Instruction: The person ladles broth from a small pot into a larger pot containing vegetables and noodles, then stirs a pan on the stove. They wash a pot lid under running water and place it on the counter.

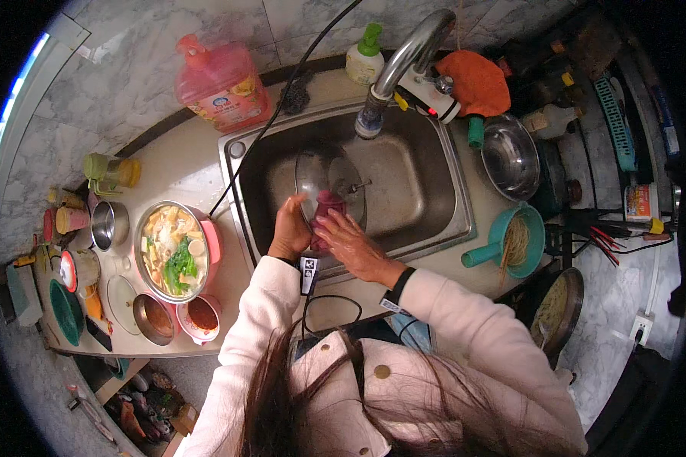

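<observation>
Over the stainless steel sink (pixel 434 228), a clear round glass lid (pixel 314 168) with a small knob is held tilted. My left hand (pixel 291 228) grips its near left edge. A wet-looking dark pink cloth (pixel 330 201) lies against the near part of the lid. My right hand (pixel 351 243) presses the cloth there, fingers stretched flat across it; its thumb is hard to make out. The curved chrome faucet (pixel 411 48) hangs above the sink's far side, its spout beyond the lid. No running water is visible.
Left of the sink stands a pot of food (pixel 174 251) with greens, beside a bowl of red sauce (pixel 202 317). A black cable (pixel 274 117) crosses the sink's left rim. On the right are a metal basin (pixel 509 157) and a turquoise ladle (pixel 494 251) holding noodle-like strands.
</observation>
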Action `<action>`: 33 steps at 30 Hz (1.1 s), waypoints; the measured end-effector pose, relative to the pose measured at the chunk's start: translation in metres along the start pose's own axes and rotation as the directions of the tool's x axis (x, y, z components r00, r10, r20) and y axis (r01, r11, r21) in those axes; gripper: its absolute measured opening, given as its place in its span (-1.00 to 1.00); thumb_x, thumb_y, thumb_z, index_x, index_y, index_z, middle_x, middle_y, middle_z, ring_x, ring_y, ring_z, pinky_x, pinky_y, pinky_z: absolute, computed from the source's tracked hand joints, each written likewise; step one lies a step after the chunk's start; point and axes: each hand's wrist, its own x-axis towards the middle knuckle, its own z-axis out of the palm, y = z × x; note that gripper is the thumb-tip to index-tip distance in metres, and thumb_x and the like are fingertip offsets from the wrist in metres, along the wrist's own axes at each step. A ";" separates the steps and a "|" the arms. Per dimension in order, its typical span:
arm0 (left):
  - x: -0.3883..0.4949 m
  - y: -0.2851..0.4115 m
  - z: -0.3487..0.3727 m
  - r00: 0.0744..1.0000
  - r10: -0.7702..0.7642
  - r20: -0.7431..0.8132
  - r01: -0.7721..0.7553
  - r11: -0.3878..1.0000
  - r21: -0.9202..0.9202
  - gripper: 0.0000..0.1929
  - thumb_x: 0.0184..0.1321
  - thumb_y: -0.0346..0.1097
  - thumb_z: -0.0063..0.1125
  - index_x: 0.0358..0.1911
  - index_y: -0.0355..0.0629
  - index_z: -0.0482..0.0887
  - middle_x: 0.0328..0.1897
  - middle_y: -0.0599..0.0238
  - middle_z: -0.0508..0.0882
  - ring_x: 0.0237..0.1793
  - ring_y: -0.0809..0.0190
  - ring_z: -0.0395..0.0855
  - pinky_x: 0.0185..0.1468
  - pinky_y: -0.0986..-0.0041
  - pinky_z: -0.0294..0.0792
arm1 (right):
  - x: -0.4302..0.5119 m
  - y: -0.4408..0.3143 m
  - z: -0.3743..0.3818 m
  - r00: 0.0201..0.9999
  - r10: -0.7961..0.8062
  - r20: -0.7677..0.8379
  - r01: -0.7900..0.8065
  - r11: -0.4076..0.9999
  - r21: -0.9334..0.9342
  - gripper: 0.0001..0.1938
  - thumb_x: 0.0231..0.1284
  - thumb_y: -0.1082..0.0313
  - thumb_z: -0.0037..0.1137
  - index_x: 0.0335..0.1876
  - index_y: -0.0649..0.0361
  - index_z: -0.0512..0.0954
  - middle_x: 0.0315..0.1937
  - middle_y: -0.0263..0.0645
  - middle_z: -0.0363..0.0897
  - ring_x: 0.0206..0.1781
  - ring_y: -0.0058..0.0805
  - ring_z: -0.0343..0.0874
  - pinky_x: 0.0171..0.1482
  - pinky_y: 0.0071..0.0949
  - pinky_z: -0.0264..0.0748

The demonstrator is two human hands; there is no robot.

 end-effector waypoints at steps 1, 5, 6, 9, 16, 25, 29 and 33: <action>0.004 -0.001 0.002 0.997 -0.031 -0.064 0.032 0.999 0.020 -0.47 0.20 0.01 -0.10 0.19 -0.12 0.39 0.15 0.17 0.52 0.12 0.07 0.49 0.21 0.26 0.32 | 0.007 -0.002 0.007 1.000 0.028 0.004 -0.028 1.000 0.012 -0.42 0.18 0.43 -0.05 0.37 0.19 0.18 0.41 -0.10 0.02 0.49 -0.04 -0.12 0.43 0.05 -0.16; 0.010 -0.016 0.008 0.973 0.115 -0.201 -0.073 0.975 0.208 -0.42 0.34 0.20 -0.24 0.20 -0.11 0.40 0.16 0.19 0.52 0.13 0.10 0.49 0.19 0.28 0.35 | 0.072 0.027 0.020 0.822 0.059 -0.567 -0.031 0.998 0.060 -0.42 0.13 0.45 -0.07 0.34 0.20 0.18 0.36 -0.06 0.12 0.44 0.00 0.00 0.42 -0.01 -0.09; 0.011 -0.015 0.007 0.935 0.078 -0.345 0.038 0.948 0.317 -0.41 0.34 0.21 -0.25 0.21 -0.13 0.39 0.16 0.19 0.52 0.12 0.12 0.49 0.17 0.29 0.36 | 0.090 0.043 0.013 0.806 0.274 -0.525 -0.130 0.947 0.294 -0.45 0.11 0.46 -0.08 0.30 0.20 0.23 0.32 -0.04 0.18 0.41 0.02 0.05 0.40 -0.03 -0.04; 0.009 -0.017 0.008 0.944 -0.016 -0.328 0.174 0.872 0.458 -0.37 0.31 0.25 -0.22 0.24 -0.10 0.36 0.21 0.26 0.48 0.19 0.16 0.43 0.23 0.30 0.30 | 0.118 0.063 -0.004 0.845 0.470 -0.256 -0.273 0.790 0.549 -0.54 0.10 0.46 -0.09 0.20 0.22 0.33 0.23 -0.01 0.28 0.34 0.06 0.14 0.37 -0.07 0.03; 0.019 -0.009 0.001 0.971 0.044 -0.236 -0.084 0.984 -0.160 -0.46 0.32 0.16 -0.15 0.08 -0.19 0.45 0.06 0.13 0.58 0.04 0.06 0.54 0.21 0.22 0.33 | 0.045 0.007 0.028 0.942 0.080 -0.327 -0.093 0.995 -0.023 -0.55 0.11 0.43 -0.03 0.18 0.23 0.34 0.30 -0.01 0.13 0.37 0.09 0.05 0.38 -0.05 -0.01; 0.030 -0.037 -0.015 0.923 -0.044 -0.383 -0.033 0.981 -0.193 -0.45 0.36 0.15 -0.26 0.05 -0.23 0.47 -0.04 0.08 0.64 -0.03 -0.03 0.59 0.13 0.11 0.37 | 0.009 0.142 0.046 0.154 0.966 0.207 -0.632 -0.065 0.773 -0.66 0.19 0.19 -0.02 -0.03 0.26 0.40 0.06 0.02 0.34 0.13 -0.04 0.34 0.13 -0.16 0.25; 0.028 -0.047 -0.025 0.896 0.101 -0.433 -0.176 0.975 -0.137 -0.45 0.36 0.15 -0.27 0.03 -0.25 0.47 0.00 0.11 0.61 -0.03 -0.03 0.58 0.13 0.17 0.38 | 0.026 0.104 0.056 0.356 0.934 -0.031 -0.834 0.333 0.439 -0.31 0.13 0.02 0.03 0.27 0.29 0.09 0.38 0.22 -0.14 0.39 0.23 -0.08 0.31 0.11 -0.01; 0.029 -0.056 -0.023 0.914 0.051 -0.403 -0.145 0.968 -0.205 -0.46 0.32 0.18 -0.16 0.00 -0.21 0.48 -0.05 0.13 0.61 -0.07 0.00 0.58 0.14 0.15 0.38 | 0.035 0.004 0.080 0.291 0.948 -0.132 -0.893 0.319 0.318 -0.16 0.06 -0.14 0.06 0.29 0.32 0.01 0.32 0.37 -0.21 0.37 0.45 -0.24 0.32 0.28 -0.18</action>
